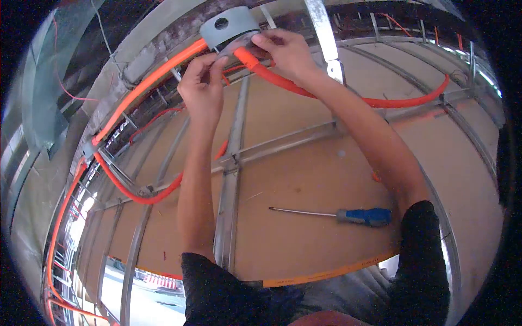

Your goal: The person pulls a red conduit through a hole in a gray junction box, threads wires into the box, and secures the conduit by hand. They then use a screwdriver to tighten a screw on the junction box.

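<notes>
Both my hands are raised to a round grey junction box (229,25) at the top of the view, which has a dark round hole in its side. My left hand (204,81) pinches the near left edge of a grey disc-like part (235,45) at the box's underside. On the right, my right hand (283,50) pinches the same part's right edge. An orange conduit (157,81) meets the box from the left, and a red-orange corrugated conduit (283,82) with an orange end fitting (246,56) runs off to the right, passing behind my right forearm.
A blue and grey screwdriver (363,217) lies on the brown boards (304,187) below my hands. Metal channels (231,179) cross the boards. Another red conduit (142,199) loops at the left. A bright metal strip (323,32) stands right of the box.
</notes>
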Demonstrator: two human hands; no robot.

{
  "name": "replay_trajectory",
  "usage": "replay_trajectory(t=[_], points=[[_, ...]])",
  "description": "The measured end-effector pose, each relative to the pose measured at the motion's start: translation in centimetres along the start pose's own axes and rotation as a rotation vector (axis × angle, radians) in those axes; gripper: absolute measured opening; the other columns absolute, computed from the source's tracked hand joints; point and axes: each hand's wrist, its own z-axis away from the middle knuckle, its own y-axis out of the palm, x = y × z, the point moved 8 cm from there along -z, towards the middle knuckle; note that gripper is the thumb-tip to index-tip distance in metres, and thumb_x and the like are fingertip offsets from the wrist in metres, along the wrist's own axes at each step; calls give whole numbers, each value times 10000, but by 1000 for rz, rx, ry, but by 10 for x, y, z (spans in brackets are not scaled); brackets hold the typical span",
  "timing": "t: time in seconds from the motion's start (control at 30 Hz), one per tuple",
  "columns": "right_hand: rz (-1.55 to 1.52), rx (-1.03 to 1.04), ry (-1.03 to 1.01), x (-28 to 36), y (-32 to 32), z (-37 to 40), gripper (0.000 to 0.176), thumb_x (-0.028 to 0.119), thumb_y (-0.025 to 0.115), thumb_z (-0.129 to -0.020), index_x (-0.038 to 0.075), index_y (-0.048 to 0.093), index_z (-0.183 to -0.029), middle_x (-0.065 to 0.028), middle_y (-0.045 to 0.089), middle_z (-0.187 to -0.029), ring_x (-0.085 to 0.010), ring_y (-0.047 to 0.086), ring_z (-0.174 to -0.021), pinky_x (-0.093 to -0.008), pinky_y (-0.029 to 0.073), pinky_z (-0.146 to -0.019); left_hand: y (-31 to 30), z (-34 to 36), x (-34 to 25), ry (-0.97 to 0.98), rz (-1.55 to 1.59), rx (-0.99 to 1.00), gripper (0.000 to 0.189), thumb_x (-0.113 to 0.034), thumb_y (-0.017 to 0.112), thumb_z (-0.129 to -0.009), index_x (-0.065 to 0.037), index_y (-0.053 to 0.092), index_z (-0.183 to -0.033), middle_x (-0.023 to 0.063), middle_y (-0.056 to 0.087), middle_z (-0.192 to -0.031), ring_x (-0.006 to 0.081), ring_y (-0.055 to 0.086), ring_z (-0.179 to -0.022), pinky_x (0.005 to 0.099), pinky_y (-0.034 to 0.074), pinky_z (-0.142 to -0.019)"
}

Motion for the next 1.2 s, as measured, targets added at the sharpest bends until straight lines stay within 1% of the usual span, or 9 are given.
replay_trajectory(t=[0.27, 0.33, 0.37, 0.47, 0.53, 0.83, 1.07, 1.13, 1.2], points=[[-117, 13, 30, 5, 0, 3, 414, 401, 732, -831, 27, 722, -1008, -129, 719, -906, -207, 682, -798, -317, 529, -776, -1, -3, 6, -25, 49, -9, 67, -16, 714, -840, 15, 676, -884, 20, 647, -751, 48, 527, -631, 222, 443, -562], [-39, 82, 74, 8, 2, 5, 353, 277, 667, -916, -7, 637, -1123, -92, 693, -1004, -184, 688, -931, -307, 523, -725, 0, -3, 8, -13, 72, -17, 73, -14, 720, -830, 17, 676, -879, 19, 646, -757, 51, 520, -638, 220, 436, -567], [-38, 84, 73, 11, 2, 6, 353, 277, 667, -916, -7, 637, -1123, -92, 693, -1004, -184, 688, -931, -307, 523, -725, -1, -2, 9, -13, 72, -19, 73, -14, 720, -830, 17, 676, -879, 19, 646, -757, 51, 520, -638, 220, 436, -567], [-117, 67, 114, 9, 3, 7, 335, 264, 664, -919, -12, 639, -1106, -94, 689, -1011, -187, 689, -936, -304, 522, -719, -1, 0, 14, -6, 34, -17, 86, -8, 720, -825, 22, 672, -890, 25, 646, -770, 57, 540, -661, 221, 449, -590], [-81, 54, 85, 9, 3, 5, 329, 257, 663, -922, -17, 637, -1103, -95, 686, -1017, -184, 689, -936, -291, 522, -701, 0, 0, 14, 11, 38, 4, 79, -10, 706, -854, -4, 671, -924, 37, 681, -871, 82, 622, -770, 235, 506, -711], [39, 16, 38, 10, 1, 3, 349, 257, 679, -910, -36, 636, -1094, -97, 687, -955, -177, 691, -878, -285, 528, -647, 0, 2, 17, -53, 97, 3, 89, -48, 717, -858, -5, 671, -920, 33, 681, -860, 79, 613, -781, 232, 488, -707], [39, 11, 42, 6, 2, 2, 355, 256, 693, -898, -35, 641, -1094, -100, 685, -952, -182, 692, -882, -284, 551, -694, 0, 2, 20, -87, 112, -2, 92, -51, 707, -864, 5, 673, -928, 38, 688, -861, 88, 618, -776, 243, 496, -711], [-32, -57, 17, -1, -1, -2, 423, 427, 751, -801, 52, 729, -996, -133, 719, -907, -239, 680, -800, -346, 526, -764, 1, 1, 23, -81, 140, 3, 88, -43, 702, -864, 8, 678, -932, 40, 694, -873, 93, 623, -782, 251, 503, -723], [-20, -73, 31, -5, -1, -2, 421, 423, 751, -803, 51, 727, -998, -132, 719, -905, -235, 679, -801, -346, 524, -765, -1, 2, 21, -71, 120, -6, 81, -39, 701, -863, 9, 680, -926, 42, 696, -877, 93, 625, -788, 253, 505, -733]])
